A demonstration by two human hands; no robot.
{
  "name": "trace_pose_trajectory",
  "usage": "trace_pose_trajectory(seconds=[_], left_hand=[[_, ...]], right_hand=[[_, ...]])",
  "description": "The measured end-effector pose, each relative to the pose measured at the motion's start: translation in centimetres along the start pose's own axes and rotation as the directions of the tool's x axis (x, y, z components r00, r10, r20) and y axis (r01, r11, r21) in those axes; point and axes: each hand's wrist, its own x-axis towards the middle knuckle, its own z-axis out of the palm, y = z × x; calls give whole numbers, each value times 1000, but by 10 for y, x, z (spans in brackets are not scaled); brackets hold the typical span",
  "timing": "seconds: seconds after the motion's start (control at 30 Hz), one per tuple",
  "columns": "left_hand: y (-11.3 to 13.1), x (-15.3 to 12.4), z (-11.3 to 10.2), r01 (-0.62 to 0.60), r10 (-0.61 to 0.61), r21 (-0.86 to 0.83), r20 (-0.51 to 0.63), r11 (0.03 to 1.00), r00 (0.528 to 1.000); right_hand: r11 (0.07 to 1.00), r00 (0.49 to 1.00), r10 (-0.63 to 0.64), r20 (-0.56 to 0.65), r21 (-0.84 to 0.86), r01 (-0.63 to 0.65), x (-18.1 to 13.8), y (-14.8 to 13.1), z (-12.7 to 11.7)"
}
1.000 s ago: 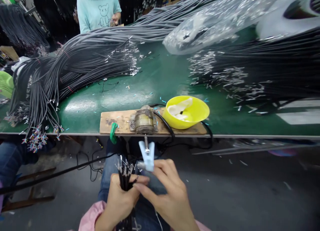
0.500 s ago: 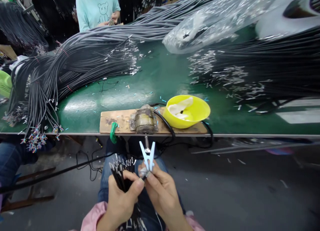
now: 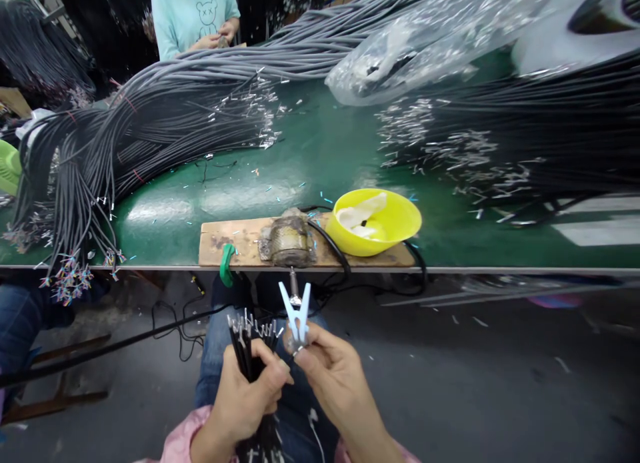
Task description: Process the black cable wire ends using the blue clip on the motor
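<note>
My left hand [image 3: 247, 399] is closed round a bundle of thin black wires [image 3: 250, 346] whose bare metal tips fan out upward. My right hand [image 3: 333, 376] pinches a pale blue plastic clip [image 3: 296, 313] beside the wire tips, the clip's jaws spread and pointing up. Both hands hover over my lap, just below the table edge. Directly above the clip, a small metal motor-like device [image 3: 289, 241] with a protruding shaft sits on a wooden board [image 3: 230, 239] clamped to the green table [image 3: 280, 183].
A yellow bowl [image 3: 395, 226] with white scraps stands on the board's right end. Large heaps of grey cables [image 3: 150, 123] and black cables [image 3: 550, 136] cover the table, with a clear plastic bag [image 3: 425, 43] behind. A person in a teal shirt [image 3: 193, 16] works at the far side.
The clip turned from side-on to upright with its jaws spread. My left hand raised the wire bundle slightly toward the clip, and both hands shifted a little upward.
</note>
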Motion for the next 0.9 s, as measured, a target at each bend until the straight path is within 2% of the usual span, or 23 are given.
trace_pose_trajectory(seconds=[0.07,0.1,0.13,0.17,0.2,0.23,0.27,0.3,0.33,0.37,0.4,0.43,0.47,0.5,0.57,0.63,0.7,0.9], left_hand=[[-1,0,3,-72,72,4,-35,997,997],[-3,0,4,-107,107,6,-63,994,992],[-4,0,5,-132,132,9,-93,991,987],[-5,0,6,-145,146,14,-118,989,982],[-5,0,6,-147,149,21,-135,989,980],[-5,0,5,-146,149,32,-145,989,978],[-4,0,4,-145,149,43,-146,989,978],[-2,0,3,-150,156,53,-141,987,978],[0,1,2,-164,171,61,-135,985,976],[2,1,1,-182,190,67,-129,981,973],[5,2,1,-201,208,70,-121,977,971],[7,3,1,-217,223,70,-112,974,968],[9,3,1,-227,233,69,-100,972,967],[10,4,1,-231,236,65,-88,971,968],[11,4,1,-233,238,61,-82,971,968],[12,3,1,-246,253,87,-93,965,963],[14,2,1,-270,283,123,-100,955,954],[24,5,4,-340,363,176,-123,924,924]], right_hand=[[998,1000,24,8,50,-25,-2,4,5],[999,1000,-12,-8,30,13,-3,6,7],[994,994,-102,-48,-34,101,-5,8,9],[962,963,-250,-100,-142,235,-6,8,11],[879,889,-435,-141,-282,385,-6,8,11],[751,781,-608,-144,-421,508,-6,7,11],[625,680,-725,-112,-521,581,-6,5,11],[563,640,-765,-74,-558,609,-4,3,9],[597,682,-730,-46,-530,603,-3,0,7],[711,786,-617,-27,-446,543,-1,-3,4],[851,899,-437,10,-320,417,1,-6,1],[953,971,-229,74,-184,239,3,-9,-2],[996,988,-43,147,-76,54,6,-12,-5],[995,973,98,209,-12,-97,9,-15,-9],[968,939,233,252,31,-249,16,-22,-13],[961,945,250,211,65,-269,24,-29,-14],[961,962,215,169,142,-239,31,-35,-10],[924,977,160,139,326,-198,41,-35,11]])
